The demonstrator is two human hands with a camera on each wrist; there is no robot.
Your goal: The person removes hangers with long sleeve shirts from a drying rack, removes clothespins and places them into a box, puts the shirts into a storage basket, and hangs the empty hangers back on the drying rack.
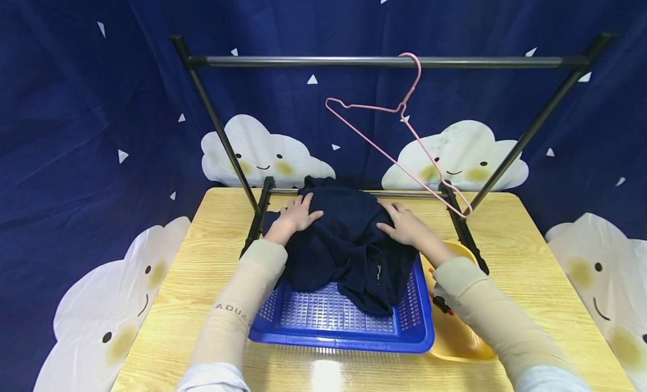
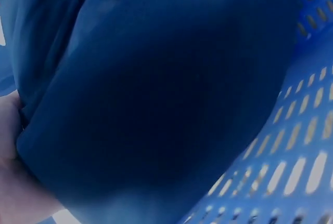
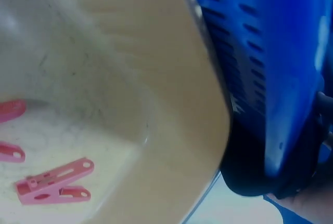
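A dark navy garment (image 1: 343, 229), with a small light embroidered mark, lies in loose folds over a blue perforated basket (image 1: 349, 342). My left hand (image 1: 297, 217) rests on its upper left part, fingers spread and thumb apart. On the opposite side, my right hand (image 1: 406, 226) touches the garment's right edge with fingers extended. The left wrist view is mostly filled by the dark cloth (image 2: 156, 104), the hand showing only at the left edge. In the right wrist view, cloth hangs over the basket's rim (image 3: 291, 78) near the hand, whose fingers are mostly hidden.
Above the table (image 1: 167, 302) stands a black-legged rack with a metal rail (image 1: 303, 62). One pink hanger (image 1: 379, 147) hangs from it. Right of the basket sits a yellow tub (image 1: 455, 341) holding several clothespins, including a pink clothespin (image 3: 54, 182). A blue cloud-patterned curtain (image 1: 126, 72) surrounds the table.
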